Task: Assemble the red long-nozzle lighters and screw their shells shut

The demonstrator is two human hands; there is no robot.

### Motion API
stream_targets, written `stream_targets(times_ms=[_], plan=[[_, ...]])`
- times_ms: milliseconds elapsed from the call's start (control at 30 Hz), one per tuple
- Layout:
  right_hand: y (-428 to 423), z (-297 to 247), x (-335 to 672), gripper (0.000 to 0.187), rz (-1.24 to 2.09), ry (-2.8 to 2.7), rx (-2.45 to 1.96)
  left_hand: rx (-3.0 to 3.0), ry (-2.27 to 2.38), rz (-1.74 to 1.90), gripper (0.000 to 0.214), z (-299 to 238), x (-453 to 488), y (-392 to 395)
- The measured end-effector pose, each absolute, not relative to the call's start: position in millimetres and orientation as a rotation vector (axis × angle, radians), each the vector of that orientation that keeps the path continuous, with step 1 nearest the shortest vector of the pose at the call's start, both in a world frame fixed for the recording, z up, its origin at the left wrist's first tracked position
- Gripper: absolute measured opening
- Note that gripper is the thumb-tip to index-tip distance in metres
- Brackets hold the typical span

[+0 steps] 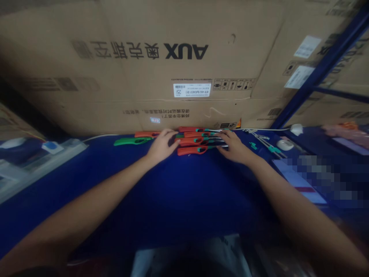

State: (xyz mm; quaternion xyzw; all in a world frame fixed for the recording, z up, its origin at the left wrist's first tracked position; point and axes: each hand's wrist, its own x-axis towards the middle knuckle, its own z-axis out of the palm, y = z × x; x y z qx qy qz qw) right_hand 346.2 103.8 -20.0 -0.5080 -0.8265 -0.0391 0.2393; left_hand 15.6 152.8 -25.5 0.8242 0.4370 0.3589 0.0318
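Left hand (163,148) and right hand (235,147) at a stack of red lighters (190,150), which lies at the centre of the frame on a blue tabletop (187,192). At least 4 red handles show between the 2 hands, with metal shafts pointing right. The left hand's fingers are curved, thumb spread from index finger, at the handle ends; the right hand's fingers bend over the shafts. Whether either hand grips or merely touches cannot be told. A green lighter (132,141) lies just left of the left hand. Right of centre, loose metal rods (268,146) with teal parts lie near a white rounded object (285,144). A cardboard box (129,77), its "AUX" lettering inverted, fills the upper frame.
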Motion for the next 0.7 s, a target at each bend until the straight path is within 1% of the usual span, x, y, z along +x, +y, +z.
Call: stream_targets(times_ms=[133,233,433,700], plan=[[102,-19,339,0.042,-0.077,-2.302,-1.23,2.609,1.496,1.012,0.02,-2,-21,171],[100,-18,334,0.04,-0.069,-2.297,-1.151,2.623,1.647,0.926,0.015,0,-41,181],[95,-14,323,0.038,-0.053,-2.314,-1.059,2.648,1.822,0.784,0.017,-19,-40,181],[92,-14,317,0.038,-0.025,-2.33,-1.009,2.672,1.894,0.766,0.015,-21,-36,182]])
